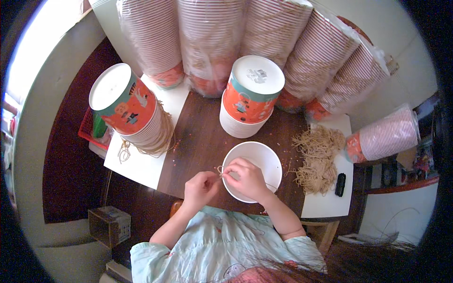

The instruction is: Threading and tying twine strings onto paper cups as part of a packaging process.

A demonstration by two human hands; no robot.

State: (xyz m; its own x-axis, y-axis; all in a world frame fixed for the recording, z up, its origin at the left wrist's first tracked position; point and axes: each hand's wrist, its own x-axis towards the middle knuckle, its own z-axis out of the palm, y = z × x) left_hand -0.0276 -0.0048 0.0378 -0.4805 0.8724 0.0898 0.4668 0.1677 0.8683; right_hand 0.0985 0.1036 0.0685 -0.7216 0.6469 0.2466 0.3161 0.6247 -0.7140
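Two bare hands meet at the left rim of a round white paper tub (272, 162), which sits open side up on the dark brown wooden bench (191, 134). Left hand (202, 187) and right hand (244, 178) both pinch a thin beige twisted cord (220, 170) between thumb and fingers, a small loop of it poking up between them; the right hand hangs over the tub's opening. Just behind the tub stands a nested stack of orange, green and white tubs (250, 104), bottoms up. Another orange-and-green printed stack (134, 111) leans at left, beige cords draped along its side. Right of the tub lies a tangled heap of beige cords (317, 160), near a small black object (340, 185).
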